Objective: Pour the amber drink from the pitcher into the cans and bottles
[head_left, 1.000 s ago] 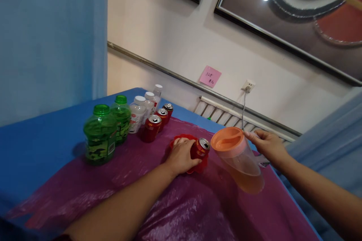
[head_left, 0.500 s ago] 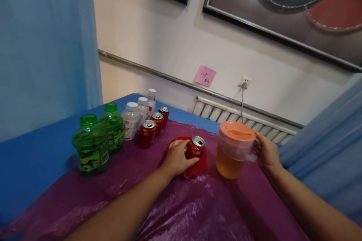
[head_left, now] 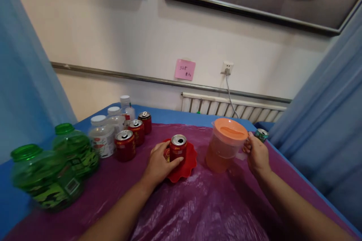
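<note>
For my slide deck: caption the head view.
Left hand grips a red can on a red dish; right hand holds the pitcher.

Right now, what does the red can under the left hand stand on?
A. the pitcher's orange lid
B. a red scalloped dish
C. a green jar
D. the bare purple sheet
B: the left hand grips the red can, which stands upright in the red scalloped dish on the purple sheet, beside the pitcher held by the right hand.
</note>
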`<move>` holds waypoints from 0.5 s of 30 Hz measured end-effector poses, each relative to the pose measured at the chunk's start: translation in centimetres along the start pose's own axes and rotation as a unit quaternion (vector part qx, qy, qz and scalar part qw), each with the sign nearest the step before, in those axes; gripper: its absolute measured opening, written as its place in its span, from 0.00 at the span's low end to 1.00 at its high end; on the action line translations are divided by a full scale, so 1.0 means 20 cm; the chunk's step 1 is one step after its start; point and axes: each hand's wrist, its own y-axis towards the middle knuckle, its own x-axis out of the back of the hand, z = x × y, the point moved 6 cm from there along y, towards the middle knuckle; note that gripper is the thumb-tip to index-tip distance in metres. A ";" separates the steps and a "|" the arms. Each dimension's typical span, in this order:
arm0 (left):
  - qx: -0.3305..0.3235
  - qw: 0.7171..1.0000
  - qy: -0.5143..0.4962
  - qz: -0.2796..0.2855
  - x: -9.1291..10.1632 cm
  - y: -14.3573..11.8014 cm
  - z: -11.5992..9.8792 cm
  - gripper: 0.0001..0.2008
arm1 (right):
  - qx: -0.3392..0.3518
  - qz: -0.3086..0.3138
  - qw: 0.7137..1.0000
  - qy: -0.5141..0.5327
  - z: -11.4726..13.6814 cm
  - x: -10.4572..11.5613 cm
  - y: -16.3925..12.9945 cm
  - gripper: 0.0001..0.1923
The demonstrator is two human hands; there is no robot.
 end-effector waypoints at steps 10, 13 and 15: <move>-0.048 0.997 0.000 -0.053 0.07 -0.01 -0.06 0.32 | 0.208 -0.105 0.972 -0.032 0.28 0.10 -0.37 0.13; -0.063 0.997 -0.012 -0.050 0.07 -0.04 -0.11 0.36 | 0.217 0.069 0.971 -0.076 0.29 -0.10 -0.59 0.13; -0.084 0.995 -0.016 -0.040 0.06 -0.07 -0.15 0.36 | 0.155 0.164 0.969 -0.102 0.23 -0.25 -0.70 0.18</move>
